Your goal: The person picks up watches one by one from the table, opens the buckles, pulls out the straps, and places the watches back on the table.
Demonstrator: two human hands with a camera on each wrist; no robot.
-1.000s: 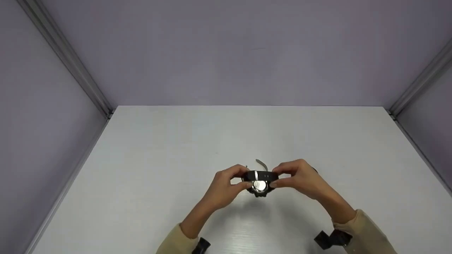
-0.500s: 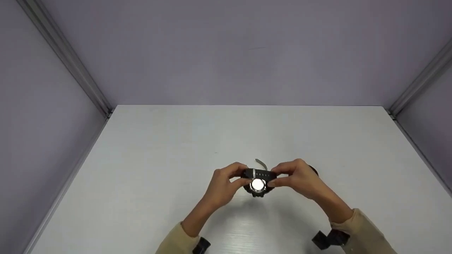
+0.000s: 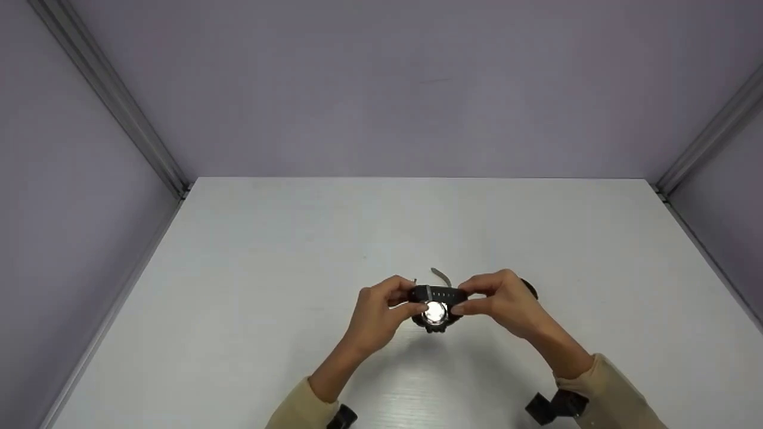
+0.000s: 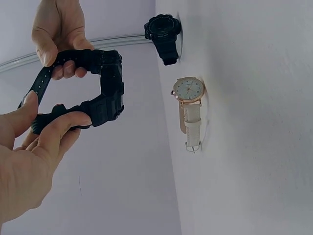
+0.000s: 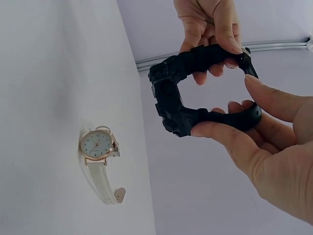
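Left hand (image 3: 375, 313) pinches one strap end of the black watch (image 3: 437, 305) between thumb and curled fingers, holding it raised above the table (image 3: 250, 250), toward the middle of its near half. Right hand (image 3: 498, 304) pinches the other strap end the same way. Behind the hands, a white-strapped watch (image 4: 189, 110) and a second black watch (image 4: 164, 30) lie on the table.

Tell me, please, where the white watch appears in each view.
Head: mostly hidden behind the hands; only its strap end shows above them.
Left wrist: right of centre, lying on the table.
Right wrist: lower left, on the table.
Shared landmark: the black watch held beside it.
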